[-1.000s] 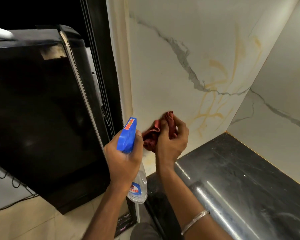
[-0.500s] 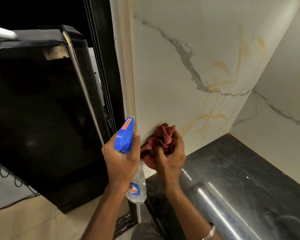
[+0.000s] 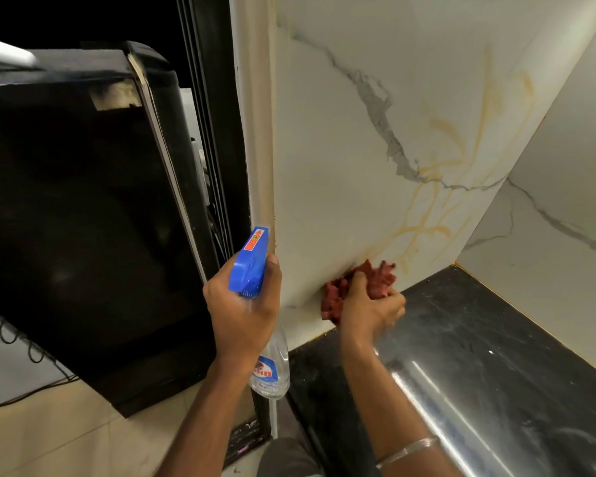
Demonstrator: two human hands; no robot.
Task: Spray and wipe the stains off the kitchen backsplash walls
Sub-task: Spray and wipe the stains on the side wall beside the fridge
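White walls (image 3: 341,166) fill the upper right of the frame, two of them, meeting at a corner above one black counter (image 3: 479,339). Yellow stains (image 3: 427,232) run down the left one. Low in the middle, the left hand (image 3: 245,311) is curled tight round one bottle (image 3: 270,370) with a blue spray top, held up by the wall edge. Just to its right, the right hand (image 3: 369,308) squeezes one red cloth (image 3: 375,273) and presses it on the wall at the low end of the stains. Both hands are near each other, not touching. One big black box (image 3: 66,218) fills the left.
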